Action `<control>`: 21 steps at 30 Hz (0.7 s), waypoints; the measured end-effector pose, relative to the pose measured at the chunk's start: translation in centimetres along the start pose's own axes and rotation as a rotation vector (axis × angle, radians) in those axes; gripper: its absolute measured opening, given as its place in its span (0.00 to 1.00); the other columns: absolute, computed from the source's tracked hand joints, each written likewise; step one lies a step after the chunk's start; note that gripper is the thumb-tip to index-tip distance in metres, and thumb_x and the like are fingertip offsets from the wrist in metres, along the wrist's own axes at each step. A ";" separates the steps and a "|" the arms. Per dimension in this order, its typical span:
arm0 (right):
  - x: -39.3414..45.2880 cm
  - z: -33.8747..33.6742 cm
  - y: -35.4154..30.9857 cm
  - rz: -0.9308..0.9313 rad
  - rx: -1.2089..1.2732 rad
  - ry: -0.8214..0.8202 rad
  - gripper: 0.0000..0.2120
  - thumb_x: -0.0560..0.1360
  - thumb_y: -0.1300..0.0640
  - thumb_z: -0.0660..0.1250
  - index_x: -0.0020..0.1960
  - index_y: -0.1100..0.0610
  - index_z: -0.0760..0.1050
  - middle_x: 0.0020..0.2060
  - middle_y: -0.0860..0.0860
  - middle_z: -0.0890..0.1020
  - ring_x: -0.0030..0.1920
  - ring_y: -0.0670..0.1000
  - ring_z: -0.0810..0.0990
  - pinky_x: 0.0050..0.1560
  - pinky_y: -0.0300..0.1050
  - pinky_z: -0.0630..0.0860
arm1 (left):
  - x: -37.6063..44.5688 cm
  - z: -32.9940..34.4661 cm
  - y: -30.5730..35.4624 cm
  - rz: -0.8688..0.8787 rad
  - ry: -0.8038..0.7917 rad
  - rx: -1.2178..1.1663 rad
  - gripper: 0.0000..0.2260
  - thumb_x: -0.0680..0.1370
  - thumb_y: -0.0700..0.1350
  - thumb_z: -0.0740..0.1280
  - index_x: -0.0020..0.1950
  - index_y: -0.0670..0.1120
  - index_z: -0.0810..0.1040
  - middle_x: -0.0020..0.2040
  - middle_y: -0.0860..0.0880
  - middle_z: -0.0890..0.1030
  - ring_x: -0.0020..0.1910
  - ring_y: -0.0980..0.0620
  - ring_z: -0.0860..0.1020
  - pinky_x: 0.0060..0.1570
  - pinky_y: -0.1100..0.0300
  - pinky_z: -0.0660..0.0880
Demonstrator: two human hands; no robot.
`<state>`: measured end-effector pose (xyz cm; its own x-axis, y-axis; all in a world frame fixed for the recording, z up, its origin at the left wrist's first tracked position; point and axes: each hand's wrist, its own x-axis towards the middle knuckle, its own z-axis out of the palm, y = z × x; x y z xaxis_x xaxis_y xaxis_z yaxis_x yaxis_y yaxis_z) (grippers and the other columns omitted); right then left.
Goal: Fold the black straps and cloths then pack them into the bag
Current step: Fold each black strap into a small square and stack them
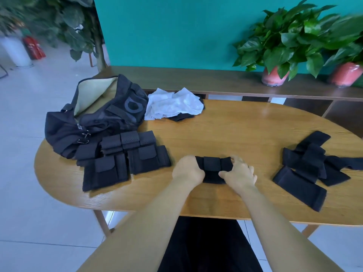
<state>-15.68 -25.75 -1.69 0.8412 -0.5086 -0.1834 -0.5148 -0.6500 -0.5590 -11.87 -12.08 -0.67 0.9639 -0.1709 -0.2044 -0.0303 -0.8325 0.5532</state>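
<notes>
Item in hand: black strap [213, 169], mid-table near the front edge, gripped at either end by curled left hand [188, 169] and right hand [238, 172]; best pressed flat, edges squared, before joining the folded stack [125, 160] beside the bag [94, 116].

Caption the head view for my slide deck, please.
Both hands, left hand and right hand, fold a black strap on the wooden table.

Both hands grip a folded black strap [214, 169] on the counter [245, 130]: left hand [188, 170], right hand [238, 172]. Left of the strap, folded straps [125, 160] and open bag [94, 116] (pale lining); right of it, unfolded straps [312, 167]; beyond it, white cloth [174, 104].
</notes>
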 end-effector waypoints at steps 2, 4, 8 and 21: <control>0.1 -0.1 0.2 0.016 0.045 0.005 0.34 0.74 0.58 0.68 0.76 0.51 0.59 0.64 0.52 0.75 0.68 0.57 0.65 0.66 0.53 0.58 | -0.2 -0.1 0.7 -0.026 -0.037 -0.077 0.04 0.74 0.38 0.63 0.40 0.45 0.72 0.42 0.47 0.77 0.39 0.48 0.75 0.34 0.58 0.70; 0.0 0.2 -0.2 0.010 0.074 0.014 0.32 0.73 0.61 0.67 0.75 0.53 0.60 0.61 0.52 0.77 0.62 0.58 0.71 0.65 0.53 0.61 | -0.6 -0.7 0.8 -0.052 -0.051 -0.119 0.03 0.74 0.37 0.63 0.42 0.45 0.74 0.43 0.47 0.78 0.39 0.48 0.75 0.34 0.58 0.71; -0.9 0.6 -2.1 -0.042 0.209 0.028 0.30 0.74 0.66 0.64 0.74 0.55 0.62 0.40 0.51 0.76 0.39 0.57 0.79 0.42 0.51 0.77 | -0.9 -1.9 0.0 -0.096 -0.025 -0.151 0.07 0.76 0.38 0.62 0.39 0.46 0.68 0.40 0.49 0.74 0.39 0.48 0.74 0.34 0.58 0.69; -4.8 5.5 -13.1 -0.285 0.235 -0.031 0.32 0.74 0.64 0.66 0.75 0.52 0.60 0.60 0.55 0.78 0.56 0.56 0.77 0.54 0.49 0.75 | -2.7 -9.3 -10.4 -0.099 0.408 -0.128 0.12 0.80 0.47 0.64 0.40 0.46 0.64 0.41 0.49 0.72 0.42 0.46 0.72 0.39 0.56 0.67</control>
<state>-12.07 -11.65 2.12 0.9518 -0.3061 -0.0165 -0.2105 -0.6134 -0.7612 -11.71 1.94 1.62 0.9868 0.1503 0.0602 0.0759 -0.7578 0.6481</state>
